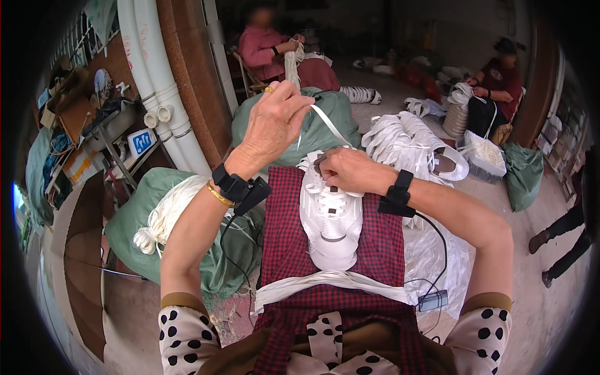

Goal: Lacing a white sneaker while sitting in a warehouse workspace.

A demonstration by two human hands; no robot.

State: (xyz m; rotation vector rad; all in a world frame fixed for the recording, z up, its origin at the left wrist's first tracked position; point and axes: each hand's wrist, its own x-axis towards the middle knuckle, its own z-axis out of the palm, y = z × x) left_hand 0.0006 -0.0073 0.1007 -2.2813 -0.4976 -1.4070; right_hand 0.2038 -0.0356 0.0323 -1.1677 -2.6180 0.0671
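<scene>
A white sneaker (333, 234) lies on my lap over a red-and-black checked apron (281, 225), its toe toward me and its lower eyelets laced. My left hand (273, 122) is raised above and left of the shoe, fingers pinched on a white shoelace (329, 125). That lace runs down, taut in a slight curve, toward the shoe's collar. At the upper eyelets my right hand (351, 170) is closed against the sneaker, its curled fingertips partly hidden. Across my lap, near the shoe's toe, stretches a bundle of white laces (337, 282).
A green sack (187, 262) with white laces (172, 212) on top sits at my left; another green sack (331, 119) stands ahead. Stacked white shoes (412, 140) lie to the right, beside plastic sheeting (440, 262). Two people sit farther back, handling white laces and shoes. Someone's legs (565, 234) show at right.
</scene>
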